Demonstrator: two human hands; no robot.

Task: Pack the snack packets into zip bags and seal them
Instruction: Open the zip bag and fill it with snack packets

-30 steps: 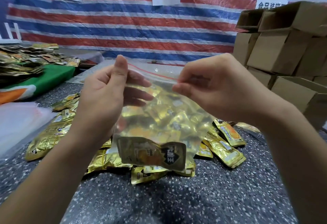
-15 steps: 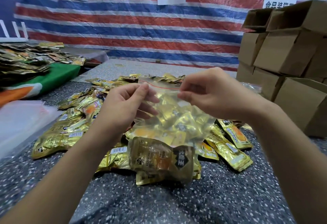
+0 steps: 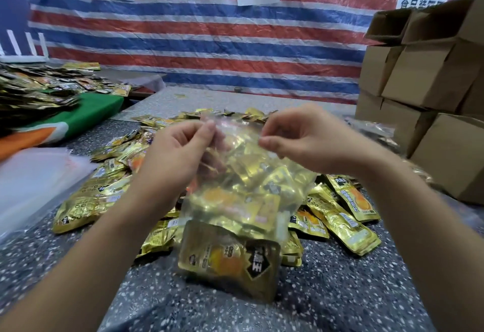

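Observation:
A clear zip bag (image 3: 248,200) stuffed with gold snack packets stands on the speckled table (image 3: 340,292), its bottom resting on the surface. My left hand (image 3: 175,156) pinches the left end of the bag's red zip strip. At the right end, my right hand (image 3: 301,138) pinches the same strip between thumb and forefinger. Whether the strip is pressed shut cannot be told. Loose gold packets (image 3: 343,219) lie heaped around and behind the bag.
A pile of empty clear bags (image 3: 34,182) lies at the left. Stacked cardboard boxes (image 3: 432,101) fill the right side. A green cloth (image 3: 86,114) with darker packets sits at the far left, and a striped tarp hangs behind.
The filled bag has come down from chest height onto the table. Both hands have lowered with it and still pinch the top strip.

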